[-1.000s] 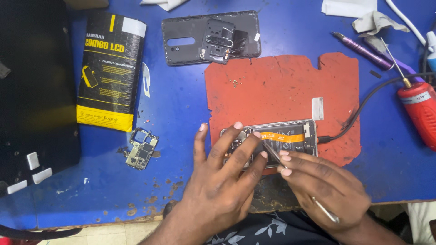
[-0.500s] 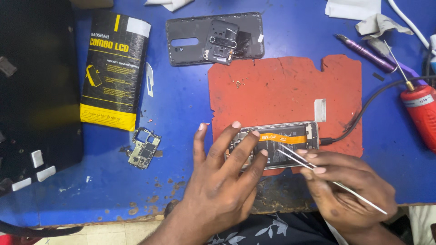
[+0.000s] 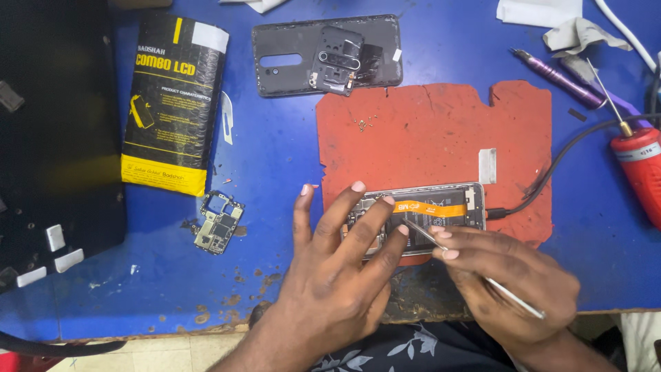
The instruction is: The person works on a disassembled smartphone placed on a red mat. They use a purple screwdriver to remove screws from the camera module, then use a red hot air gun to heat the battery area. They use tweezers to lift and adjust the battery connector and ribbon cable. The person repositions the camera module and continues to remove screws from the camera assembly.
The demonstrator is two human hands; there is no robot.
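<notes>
— Where's the action right now?

— Lower centre of the frame: an opened phone (image 3: pixel 420 213) lies face down on the red mat (image 3: pixel 441 131), its orange flex strip across the middle; a black cable (image 3: pixel 551 172) plugs into its right end.

— And the hands?

— The left hand (image 3: pixel 337 275) is spread flat, fingers apart, fingertips pressing the phone's left half; it grips nothing. The right hand (image 3: pixel 513 282) is pinched shut on thin metal tweezers (image 3: pixel 475 272); their tip touches inside the phone just below the orange strip.

— What's around them?

— Tiny screws (image 3: pixel 363 124) sit on the mat's upper left; a small silver plate (image 3: pixel 487 165) rests just above the phone's right end. Left of the mat, a bare circuit board (image 3: pixel 217 227) lies on the blue table (image 3: pixel 275 172); above it, a black and yellow parts packet (image 3: pixel 172 103). At the top centre, the dark back cover (image 3: pixel 323 55); at the far right, a red tool (image 3: pixel 640 172) and a purple pen-like driver (image 3: pixel 558 77).
</notes>
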